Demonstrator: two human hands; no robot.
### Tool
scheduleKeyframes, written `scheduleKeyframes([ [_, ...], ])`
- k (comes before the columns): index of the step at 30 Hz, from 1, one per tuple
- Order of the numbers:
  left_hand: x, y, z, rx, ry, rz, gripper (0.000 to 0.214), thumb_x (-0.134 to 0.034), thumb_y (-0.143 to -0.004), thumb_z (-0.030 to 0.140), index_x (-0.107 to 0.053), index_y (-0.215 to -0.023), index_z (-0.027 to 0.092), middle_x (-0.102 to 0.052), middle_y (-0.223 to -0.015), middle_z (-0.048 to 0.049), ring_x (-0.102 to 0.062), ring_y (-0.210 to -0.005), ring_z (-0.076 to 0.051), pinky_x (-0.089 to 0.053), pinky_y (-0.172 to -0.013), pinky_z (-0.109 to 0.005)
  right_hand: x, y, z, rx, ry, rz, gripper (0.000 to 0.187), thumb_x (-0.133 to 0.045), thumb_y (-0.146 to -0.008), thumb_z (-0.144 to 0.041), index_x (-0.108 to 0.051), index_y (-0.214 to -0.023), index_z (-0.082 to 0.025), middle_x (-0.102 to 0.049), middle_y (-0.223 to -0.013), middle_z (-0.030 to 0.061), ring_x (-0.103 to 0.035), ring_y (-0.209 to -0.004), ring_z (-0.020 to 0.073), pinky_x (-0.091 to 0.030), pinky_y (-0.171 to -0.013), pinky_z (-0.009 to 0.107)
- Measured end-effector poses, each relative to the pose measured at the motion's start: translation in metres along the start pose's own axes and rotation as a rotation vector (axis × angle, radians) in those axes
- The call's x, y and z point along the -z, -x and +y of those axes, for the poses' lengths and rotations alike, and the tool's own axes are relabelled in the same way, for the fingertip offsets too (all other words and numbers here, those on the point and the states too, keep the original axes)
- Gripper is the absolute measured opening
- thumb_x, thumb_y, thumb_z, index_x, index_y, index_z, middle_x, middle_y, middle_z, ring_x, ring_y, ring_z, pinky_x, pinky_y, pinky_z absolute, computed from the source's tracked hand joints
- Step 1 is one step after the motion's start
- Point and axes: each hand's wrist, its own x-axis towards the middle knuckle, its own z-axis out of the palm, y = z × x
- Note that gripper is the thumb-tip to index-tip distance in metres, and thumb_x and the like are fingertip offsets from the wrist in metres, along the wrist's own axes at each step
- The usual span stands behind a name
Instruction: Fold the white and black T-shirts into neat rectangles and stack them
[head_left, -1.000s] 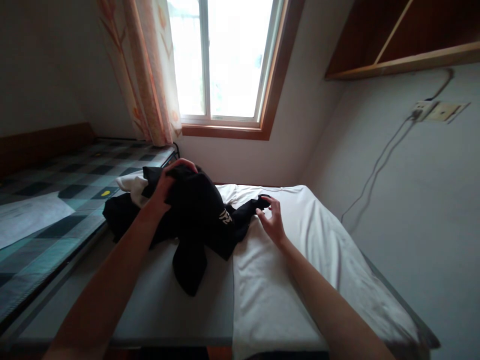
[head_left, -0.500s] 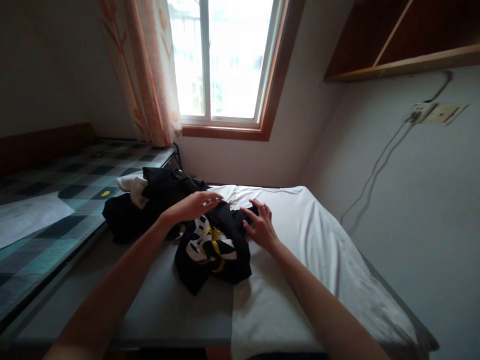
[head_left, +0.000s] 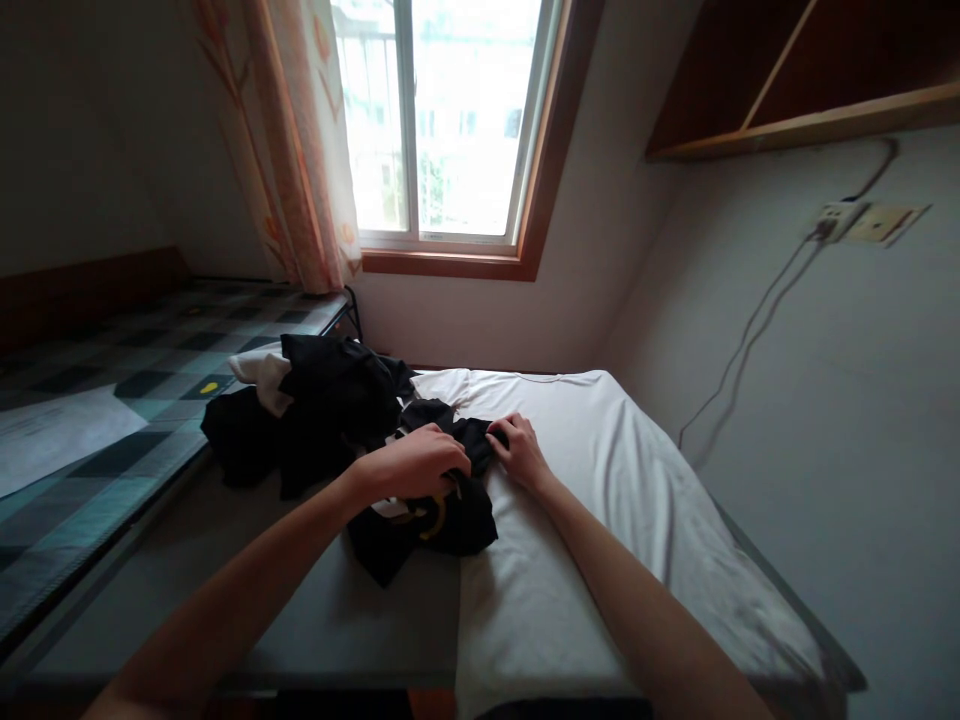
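A crumpled black T-shirt (head_left: 472, 525) with a white and yellow print lies in front of me, partly on a white sheet (head_left: 585, 470). My left hand (head_left: 424, 462) is closed on the shirt's upper middle, hiding much of the print. At the shirt's right side, my right hand (head_left: 519, 450) pinches a black fold between thumb and fingers. Just left of the shirt is a heap of black clothes (head_left: 337, 390), touching it, with a white cloth piece (head_left: 262, 375) sticking out.
A checked mattress (head_left: 172, 330) lies along the left with a paper sheet (head_left: 67, 430) on it. The grey bed surface (head_left: 337, 620) shows near me. Ahead are a window (head_left: 450, 130) and curtain (head_left: 292, 150). A cable (head_left: 739, 345) hangs on the right wall beneath a shelf (head_left: 810, 125).
My left hand has come down and toward me onto the shirt and closed on it. My right hand, open before, has closed on the fold at the shirt's right side.
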Motion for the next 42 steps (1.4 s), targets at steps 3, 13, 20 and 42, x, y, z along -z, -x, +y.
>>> scheduleKeyframes([
  [3,0.011,0.006,-0.009,0.084,0.068,0.189,0.023,-0.058,-0.079,0.012,-0.071,-0.095,0.02,-0.072,-0.094,-0.0028,-0.064,-0.088,-0.017,-0.045,-0.084,-0.027,-0.002,-0.003,0.006,0.028,-0.091,0.03,0.016,-0.05,-0.09,-0.029,-0.063,-0.092,-0.02,-0.058,-0.095,0.0085,-0.053,-0.095,0.0233,-0.042,-0.091,0.038],
  [13,0.05,0.081,-0.042,0.493,0.635,1.089,0.033,-0.066,-0.072,0.037,-0.057,-0.101,0.023,-0.066,-0.082,0.0006,-0.064,-0.073,-0.017,-0.05,-0.061,-0.026,0.01,-0.007,0.004,0.005,-0.347,0.066,0.022,-0.043,-0.092,-0.043,-0.052,-0.094,-0.023,-0.062,-0.082,0.0032,-0.058,-0.073,0.0191,-0.044,-0.07,0.031],
  [20,0.046,0.157,-0.066,0.547,0.482,0.57,0.039,-0.062,-0.071,0.029,-0.068,-0.109,0.024,-0.069,-0.098,-0.0027,-0.065,-0.084,-0.02,-0.052,-0.074,-0.028,0.035,-0.021,-0.004,0.119,-0.221,0.089,0.027,-0.053,-0.088,-0.046,-0.062,-0.084,-0.021,-0.067,-0.08,0.0048,-0.059,-0.074,0.0175,-0.043,-0.073,0.03],
  [42,-0.013,0.118,-0.032,0.829,-0.212,0.214,0.018,-0.055,-0.08,0.033,-0.06,-0.094,0.022,-0.063,-0.101,-0.0057,-0.064,-0.087,-0.022,-0.042,-0.065,-0.028,0.04,-0.055,-0.064,0.046,0.046,-0.265,0.011,-0.064,-0.074,-0.016,-0.071,-0.07,-0.023,-0.07,-0.082,0.005,-0.061,-0.075,0.0198,-0.043,-0.065,0.029],
])
